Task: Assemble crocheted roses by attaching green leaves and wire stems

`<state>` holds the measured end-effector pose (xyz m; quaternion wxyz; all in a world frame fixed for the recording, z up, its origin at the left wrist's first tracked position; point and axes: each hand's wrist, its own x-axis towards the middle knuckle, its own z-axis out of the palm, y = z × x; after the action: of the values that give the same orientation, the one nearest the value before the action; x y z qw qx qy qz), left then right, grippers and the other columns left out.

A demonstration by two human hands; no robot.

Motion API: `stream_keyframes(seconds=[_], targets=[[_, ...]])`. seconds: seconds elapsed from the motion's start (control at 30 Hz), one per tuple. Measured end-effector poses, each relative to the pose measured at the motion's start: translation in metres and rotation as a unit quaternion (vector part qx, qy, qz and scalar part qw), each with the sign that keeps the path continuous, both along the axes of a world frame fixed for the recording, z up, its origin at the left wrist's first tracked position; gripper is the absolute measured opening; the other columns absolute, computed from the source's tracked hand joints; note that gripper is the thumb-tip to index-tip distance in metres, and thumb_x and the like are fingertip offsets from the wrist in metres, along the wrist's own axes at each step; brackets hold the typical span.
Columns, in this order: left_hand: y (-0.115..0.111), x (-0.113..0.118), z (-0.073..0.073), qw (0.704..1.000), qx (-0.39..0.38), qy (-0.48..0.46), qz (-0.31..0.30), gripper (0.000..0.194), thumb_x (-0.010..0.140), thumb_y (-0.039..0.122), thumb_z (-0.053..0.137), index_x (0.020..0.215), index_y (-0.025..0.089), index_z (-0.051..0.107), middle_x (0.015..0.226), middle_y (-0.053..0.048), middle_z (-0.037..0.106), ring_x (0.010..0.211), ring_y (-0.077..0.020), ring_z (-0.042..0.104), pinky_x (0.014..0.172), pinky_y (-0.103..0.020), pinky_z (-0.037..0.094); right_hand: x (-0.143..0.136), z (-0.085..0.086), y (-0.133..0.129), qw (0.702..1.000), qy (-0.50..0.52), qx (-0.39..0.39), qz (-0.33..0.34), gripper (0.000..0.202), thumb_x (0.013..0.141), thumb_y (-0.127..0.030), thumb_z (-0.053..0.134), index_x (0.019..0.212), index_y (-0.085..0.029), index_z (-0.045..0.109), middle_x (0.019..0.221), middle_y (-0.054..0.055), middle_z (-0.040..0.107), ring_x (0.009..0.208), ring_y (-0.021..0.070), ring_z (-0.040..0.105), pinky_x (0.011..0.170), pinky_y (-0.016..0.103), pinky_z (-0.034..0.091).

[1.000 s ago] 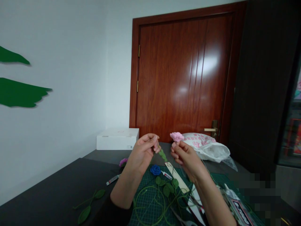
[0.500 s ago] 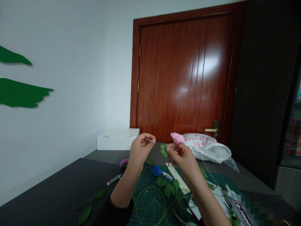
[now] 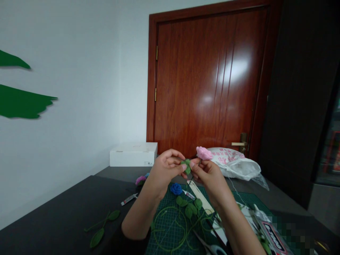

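My right hand [image 3: 205, 173] is closed on a pink yarn flower [image 3: 204, 153] by its thin dark stem, the bloom tipped up above my fingers. A small green leafy piece [image 3: 187, 166] is between both hands; the right thumb and forefinger meet its right edge. My left hand [image 3: 170, 168] pinches the same piece from the left. Below them, a blue rose [image 3: 176, 188] lies on the green cutting mat [image 3: 170, 230] beside a small glue tube [image 3: 188, 194]. Green leaves [image 3: 190, 208] on coiled stems spread over the mat.
On the left of the dark table are a leaf sprig [image 3: 98, 237], another tube [image 3: 129, 199] and a purple flower [image 3: 140, 180]. A white box [image 3: 133, 154] stands behind. To the right are a white plastic bag [image 3: 231, 163], a pale strip [image 3: 200, 196], scissors [image 3: 216, 249] and a clear packet [image 3: 273, 235].
My left hand has moved right and now grips the green leafy piece that only my right hand held. The pink flower has shifted slightly right and up.
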<state>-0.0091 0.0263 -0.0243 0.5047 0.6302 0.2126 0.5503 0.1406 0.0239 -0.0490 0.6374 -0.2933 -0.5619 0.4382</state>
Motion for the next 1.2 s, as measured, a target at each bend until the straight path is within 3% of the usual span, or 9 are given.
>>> stream_keyframes(seconds=[0.2, 0.47, 0.53, 0.67, 0.73, 0.87, 0.97, 1.2], targets=[[0.002, -0.008, 0.0, 0.999, -0.025, -0.028, -0.022, 0.024, 0.066, 0.015, 0.08, 0.08, 0.014, 0.061, 0.067, 0.002, 0.065, 0.058, -0.0106, 0.063, 0.061, -0.024, 0.053, -0.005, 0.001, -0.001, 0.995, 0.06, -0.031, 0.073, 0.043, 0.057, -0.048, 0.086, 0.07, -0.016, 0.061, 0.05, -0.007, 0.046, 0.045, 0.0051, 0.03, 0.042, 0.019, 0.017], [-0.003, -0.009, 0.005, 0.998, -0.019, -0.012, -0.051, 0.014, 0.065, 0.014, 0.082, 0.075, 0.012, 0.072, 0.071, -0.001, 0.07, 0.066, -0.0103, 0.064, 0.065, -0.021, 0.051, -0.005, 0.003, -0.008, 0.993, 0.075, -0.008, 0.095, 0.034, 0.07, -0.042, 0.082, 0.074, -0.016, 0.061, 0.052, -0.008, 0.042, 0.046, 0.005, 0.029, 0.043, 0.019, 0.018], [-0.006, -0.009, 0.007, 0.999, -0.011, -0.009, -0.04, 0.013, 0.066, 0.014, 0.081, 0.076, 0.013, 0.074, 0.072, -0.001, 0.071, 0.067, -0.0099, 0.064, 0.067, -0.021, 0.051, -0.003, 0.004, -0.01, 0.995, 0.06, 0.0, 0.074, 0.034, 0.072, -0.044, 0.08, 0.079, -0.016, 0.062, 0.055, -0.008, 0.042, 0.047, 0.0056, 0.031, 0.044, 0.019, 0.022], [-0.014, -0.008, 0.009, 1.0, -0.01, -0.004, 0.001, 0.012, 0.067, 0.013, 0.08, 0.078, 0.015, 0.075, 0.073, -0.001, 0.072, 0.067, -0.0109, 0.064, 0.07, -0.024, 0.052, 0.001, 0.007, -0.014, 0.996, 0.006, 0.055, -0.065, 0.036, 0.073, -0.045, 0.078, 0.086, -0.016, 0.062, 0.069, -0.003, 0.052, 0.057, 0.0091, 0.041, 0.05, 0.022, 0.032], [-0.016, -0.007, 0.01, 1.0, -0.007, 0.0, 0.026, 0.012, 0.067, 0.013, 0.079, 0.079, 0.015, 0.075, 0.074, -0.002, 0.072, 0.067, -0.0119, 0.064, 0.07, -0.025, 0.052, 0.004, 0.008, -0.018, 0.991, -0.027, 0.077, -0.103, 0.034, 0.077, -0.046, 0.075, 0.086, -0.016, 0.062, 0.07, -0.002, 0.053, 0.059, 0.0106, 0.043, 0.051, 0.023, 0.033], [-0.017, -0.006, 0.009, 0.998, 0.006, 0.003, 0.059, 0.014, 0.069, 0.015, 0.077, 0.083, 0.015, 0.075, 0.078, -0.005, 0.073, 0.069, -0.0148, 0.065, 0.068, -0.028, 0.052, 0.009, 0.013, -0.024, 0.99, -0.051, 0.104, -0.079, 0.026, 0.09, -0.044, 0.06, 0.089, -0.018, 0.06, 0.068, -0.002, 0.053, 0.06, 0.0125, 0.047, 0.055, 0.025, 0.038], [-0.016, -0.007, 0.008, 0.997, 0.007, 0.0, 0.073, 0.014, 0.069, 0.016, 0.078, 0.083, 0.015, 0.075, 0.076, -0.005, 0.073, 0.067, -0.0144, 0.064, 0.067, -0.028, 0.052, 0.011, 0.016, -0.028, 0.983, -0.015, 0.16, -0.084, 0.02, 0.096, -0.036, 0.054, 0.088, -0.019, 0.061, 0.07, -0.002, 0.055, 0.064, 0.0121, 0.051, 0.064, 0.026, 0.043], [-0.016, -0.007, 0.009, 0.998, 0.001, 0.001, 0.07, 0.014, 0.068, 0.015, 0.079, 0.081, 0.015, 0.076, 0.072, -0.002, 0.071, 0.065, -0.0119, 0.062, 0.065, -0.025, 0.051, 0.005, 0.02, -0.036, 0.958, 0.097, 0.259, -0.081, 0.01, 0.096, -0.024, 0.057, 0.088, -0.021, 0.062, 0.078, -0.001, 0.061, 0.06, 0.0098, 0.057, 0.058, 0.025, 0.046]])
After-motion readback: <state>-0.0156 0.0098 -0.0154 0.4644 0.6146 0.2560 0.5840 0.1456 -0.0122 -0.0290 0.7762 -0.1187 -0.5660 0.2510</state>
